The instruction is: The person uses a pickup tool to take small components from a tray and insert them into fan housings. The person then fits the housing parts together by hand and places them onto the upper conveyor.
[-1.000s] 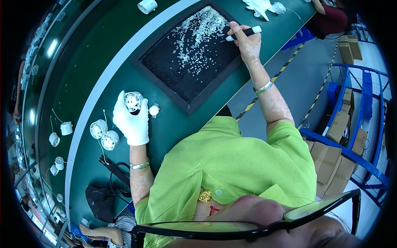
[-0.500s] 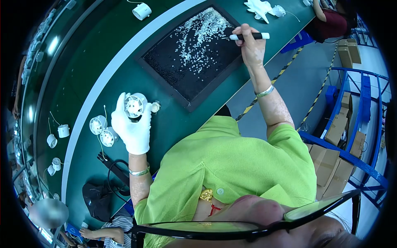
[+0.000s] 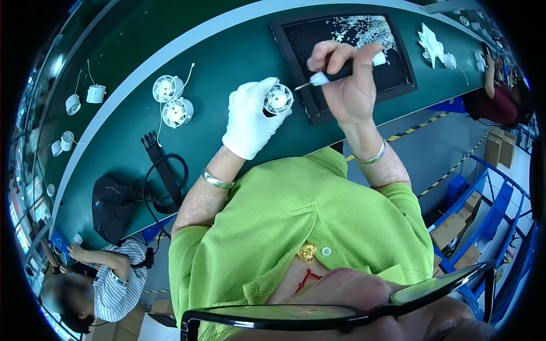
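Grip of gloved left hand curled round white fan, right hand palm-up, clasping black-handled tool

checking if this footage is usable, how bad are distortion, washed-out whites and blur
Head view: strong fisheye, the long white strip bowing into an arc, corners black; head view, middle: the white glove looks washed out, though the fan reads clearly; head view, lower left: another person's head is smeared.
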`<control>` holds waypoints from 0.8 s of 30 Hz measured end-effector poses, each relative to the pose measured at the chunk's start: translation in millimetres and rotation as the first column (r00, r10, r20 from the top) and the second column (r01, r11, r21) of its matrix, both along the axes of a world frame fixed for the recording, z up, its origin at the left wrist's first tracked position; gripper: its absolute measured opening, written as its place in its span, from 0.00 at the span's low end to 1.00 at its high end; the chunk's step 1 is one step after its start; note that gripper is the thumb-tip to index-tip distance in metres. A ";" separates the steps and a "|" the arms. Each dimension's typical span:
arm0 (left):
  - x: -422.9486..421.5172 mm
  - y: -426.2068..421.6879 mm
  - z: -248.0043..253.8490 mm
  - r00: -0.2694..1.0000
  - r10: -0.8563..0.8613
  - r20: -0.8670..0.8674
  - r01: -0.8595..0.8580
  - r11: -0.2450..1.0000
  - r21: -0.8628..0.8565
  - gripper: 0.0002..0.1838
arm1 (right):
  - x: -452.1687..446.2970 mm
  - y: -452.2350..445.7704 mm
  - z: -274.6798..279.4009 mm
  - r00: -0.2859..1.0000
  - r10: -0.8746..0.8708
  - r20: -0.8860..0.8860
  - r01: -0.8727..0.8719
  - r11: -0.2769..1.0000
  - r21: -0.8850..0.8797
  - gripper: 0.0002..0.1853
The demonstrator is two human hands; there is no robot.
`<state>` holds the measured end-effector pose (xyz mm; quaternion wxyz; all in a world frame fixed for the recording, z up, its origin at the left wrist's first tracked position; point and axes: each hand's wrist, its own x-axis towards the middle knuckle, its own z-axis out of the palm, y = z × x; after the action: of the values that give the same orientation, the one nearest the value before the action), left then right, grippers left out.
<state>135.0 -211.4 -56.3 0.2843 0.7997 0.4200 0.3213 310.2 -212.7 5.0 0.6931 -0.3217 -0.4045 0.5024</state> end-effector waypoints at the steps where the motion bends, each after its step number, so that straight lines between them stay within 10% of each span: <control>1: -0.6 0.5 0.8 1.000 -0.007 -0.002 0.007 1.000 -0.006 0.31 | -13.3 2.7 -2.0 0.992 -0.012 -0.124 0.003 0.997 -0.071 0.30; 7: 1.0 3.0 -1.3 1.000 -0.006 0.024 0.005 1.000 0.016 0.29 | -31.7 4.7 -27.0 0.903 0.065 -0.424 -0.104 0.992 -0.070 0.25; 18: 1.0 6.6 2.3 0.996 0.001 0.088 -0.006 0.998 0.057 0.25 | -45.1 3.4 -36.7 0.971 0.060 -0.230 -0.064 0.998 -0.012 0.20; 24: -0.8 11.2 13.6 0.988 -0.026 0.150 0.032 0.999 -0.036 0.18 | -51.7 -2.5 -30.1 0.938 -0.013 0.347 -0.012 0.998 0.069 0.17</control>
<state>134.1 -200.2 -42.7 0.3350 0.7737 0.3918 0.3682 258.5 -215.1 -25.1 0.6218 -0.3810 -0.5378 0.4229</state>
